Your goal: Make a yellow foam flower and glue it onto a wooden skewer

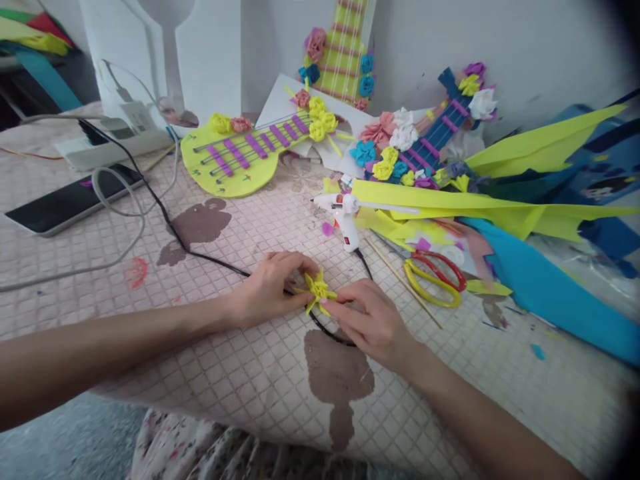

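A small yellow paper flower (320,291) with pointed petals is held between both hands above the table. My left hand (274,288) pinches its left side with thumb and fingers. From the right, my right hand (375,323) has its thumb and fingertips closed on the flower's right edge. A black cable (215,259) runs beneath the hands. Just beyond them lies a white glue gun (346,223), its nozzle to the left. Red-and-yellow scissors (434,280) and a thin wooden stick (407,285) lie to the right of it.
A yellow paper guitar (230,160) and a blue one (435,143) with paper flowers lie at the back. Yellow strips (450,200) and a blue sheet (555,287) spread over the right. A phone (75,197) and a power strip (115,147) are at the left.
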The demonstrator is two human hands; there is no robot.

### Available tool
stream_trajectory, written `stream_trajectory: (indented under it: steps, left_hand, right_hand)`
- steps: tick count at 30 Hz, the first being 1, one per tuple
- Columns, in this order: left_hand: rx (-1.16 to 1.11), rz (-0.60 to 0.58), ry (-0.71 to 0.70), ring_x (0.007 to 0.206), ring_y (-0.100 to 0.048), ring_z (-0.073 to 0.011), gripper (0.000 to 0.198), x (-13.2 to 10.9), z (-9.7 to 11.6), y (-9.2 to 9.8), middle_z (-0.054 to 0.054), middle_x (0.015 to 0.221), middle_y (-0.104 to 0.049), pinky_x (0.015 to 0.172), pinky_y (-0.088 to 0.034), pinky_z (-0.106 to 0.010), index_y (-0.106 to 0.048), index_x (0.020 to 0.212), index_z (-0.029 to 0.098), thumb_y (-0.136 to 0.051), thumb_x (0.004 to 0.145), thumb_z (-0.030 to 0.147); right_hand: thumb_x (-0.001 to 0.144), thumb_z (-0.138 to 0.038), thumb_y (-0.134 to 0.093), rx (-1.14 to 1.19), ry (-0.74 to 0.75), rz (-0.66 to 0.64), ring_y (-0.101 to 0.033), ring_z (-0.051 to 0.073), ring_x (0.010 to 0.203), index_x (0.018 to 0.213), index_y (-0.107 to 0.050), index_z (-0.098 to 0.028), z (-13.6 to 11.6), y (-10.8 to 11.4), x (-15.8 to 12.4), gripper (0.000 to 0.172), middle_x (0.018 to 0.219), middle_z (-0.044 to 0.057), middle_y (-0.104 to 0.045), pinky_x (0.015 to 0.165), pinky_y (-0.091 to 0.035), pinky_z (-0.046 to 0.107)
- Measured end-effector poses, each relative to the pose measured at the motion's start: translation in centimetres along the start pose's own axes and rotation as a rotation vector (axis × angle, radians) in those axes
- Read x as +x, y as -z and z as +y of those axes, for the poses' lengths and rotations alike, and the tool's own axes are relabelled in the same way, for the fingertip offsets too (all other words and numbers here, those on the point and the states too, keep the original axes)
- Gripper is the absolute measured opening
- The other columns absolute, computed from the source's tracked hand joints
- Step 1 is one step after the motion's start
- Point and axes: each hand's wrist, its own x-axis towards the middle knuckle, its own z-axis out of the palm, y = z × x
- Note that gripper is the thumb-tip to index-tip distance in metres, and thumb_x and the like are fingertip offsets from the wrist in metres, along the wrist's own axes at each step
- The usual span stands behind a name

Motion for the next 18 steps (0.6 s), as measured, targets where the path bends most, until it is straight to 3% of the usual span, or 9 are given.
stream_trajectory:
  steps: [18]
  left_hand:
    - [-0.009, -0.003, 0.018, 0.094, -0.057, -0.0177, 0.023, 0.06, 0.14, 0.02, -0.003, 0.099, -0.063, 0.083, -0.046, -0.032, -0.055, 0.096, 0.018, -0.064, 0.075, 0.018]
  right_hand:
    - [0.087, -0.01, -0.048, 0.027, -0.015, -0.047, -0.05, 0.017, 0.083, 0.107, -0.061, -0.017, 0.09, -0.31, -0.03, 0.025, 0.088, 0.007, -0.056, 0.074, -0.048, 0.034]
